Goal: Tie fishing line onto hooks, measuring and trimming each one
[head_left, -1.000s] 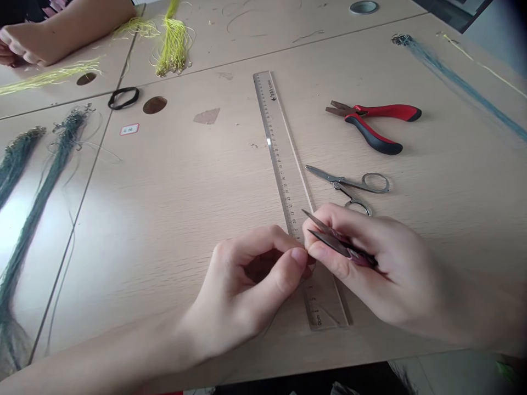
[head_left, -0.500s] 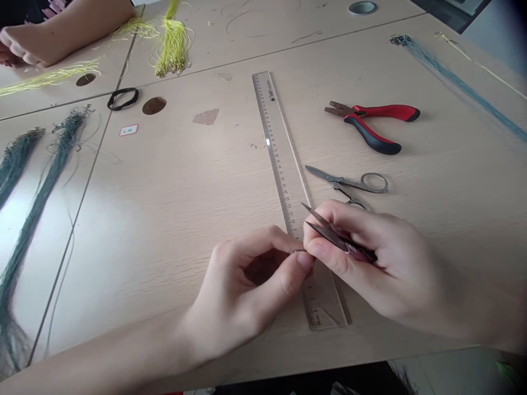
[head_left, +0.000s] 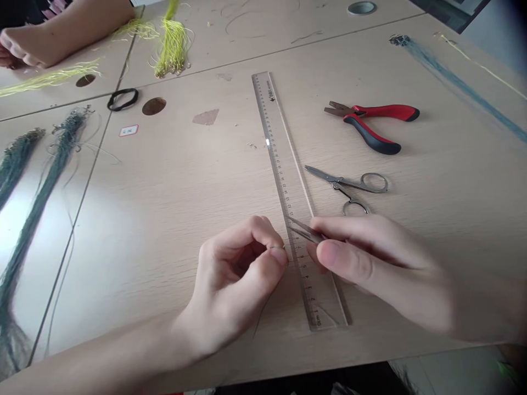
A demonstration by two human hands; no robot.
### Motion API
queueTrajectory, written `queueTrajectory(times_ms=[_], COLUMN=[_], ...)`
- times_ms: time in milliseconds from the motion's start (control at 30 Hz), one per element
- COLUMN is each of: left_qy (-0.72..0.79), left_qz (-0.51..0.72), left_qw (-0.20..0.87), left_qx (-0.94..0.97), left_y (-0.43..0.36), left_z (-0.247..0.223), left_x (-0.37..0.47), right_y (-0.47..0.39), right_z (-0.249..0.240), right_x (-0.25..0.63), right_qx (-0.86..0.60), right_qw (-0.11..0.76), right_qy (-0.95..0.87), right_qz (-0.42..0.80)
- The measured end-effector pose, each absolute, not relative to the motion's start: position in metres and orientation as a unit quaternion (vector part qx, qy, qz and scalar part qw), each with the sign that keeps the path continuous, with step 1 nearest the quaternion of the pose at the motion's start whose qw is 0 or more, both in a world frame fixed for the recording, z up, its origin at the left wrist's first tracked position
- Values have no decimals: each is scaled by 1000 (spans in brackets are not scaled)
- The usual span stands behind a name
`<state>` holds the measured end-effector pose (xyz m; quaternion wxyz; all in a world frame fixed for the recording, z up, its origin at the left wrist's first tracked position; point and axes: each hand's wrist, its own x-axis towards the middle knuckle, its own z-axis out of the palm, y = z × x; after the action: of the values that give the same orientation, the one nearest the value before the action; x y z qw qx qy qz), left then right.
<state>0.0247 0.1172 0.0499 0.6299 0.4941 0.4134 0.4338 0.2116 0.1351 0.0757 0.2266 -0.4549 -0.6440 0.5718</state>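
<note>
My left hand point(head_left: 239, 280) is closed in a pinch, thumb against forefinger, on a thin cord point(head_left: 259, 322). A tail of that cord hangs below the hand, and a tiny tip shows at the fingertips. My right hand point(head_left: 379, 269) is closed around dark pointed tweezers point(head_left: 307, 230), whose two tips point left and stand slightly apart. A small gap separates the tweezers from my left fingertips. Under both hands runs a clear plastic ruler point(head_left: 284, 148), lying lengthwise on the table. Just beyond my right hand lie silver scissors point(head_left: 340, 181) with their handles spread.
Pliers point(head_left: 374, 118) with red and black handles lie at the right. Blue-grey cord bundles point(head_left: 61, 142) lie left, another bundle point(head_left: 457, 79) far right. Yellow cords point(head_left: 173, 46), a black band point(head_left: 122, 99) and a tape roll point(head_left: 362, 7) are farther back. Another person's hand point(head_left: 33, 44) rests top left.
My hands have drawn apart: the left moved a little left with the cord. The tweezers dropped lower and left in my right hand, whose grip shifted and now shows the thumb extended.
</note>
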Motion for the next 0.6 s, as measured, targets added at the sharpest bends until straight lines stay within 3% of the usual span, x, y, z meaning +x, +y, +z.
queueTrajectory(times_ms=[233, 600], left_qy=[410, 387], left_qz=[443, 447], left_qw=[645, 640], left_qx=[469, 491], left_y=[118, 120], left_z=[49, 49], left_x=[24, 25], right_y=[140, 142], right_z=[77, 81], right_x=[214, 213], right_qx=[-426, -425], right_qw=[120, 81], right_qy=[-613, -616], right_qz=[654, 658])
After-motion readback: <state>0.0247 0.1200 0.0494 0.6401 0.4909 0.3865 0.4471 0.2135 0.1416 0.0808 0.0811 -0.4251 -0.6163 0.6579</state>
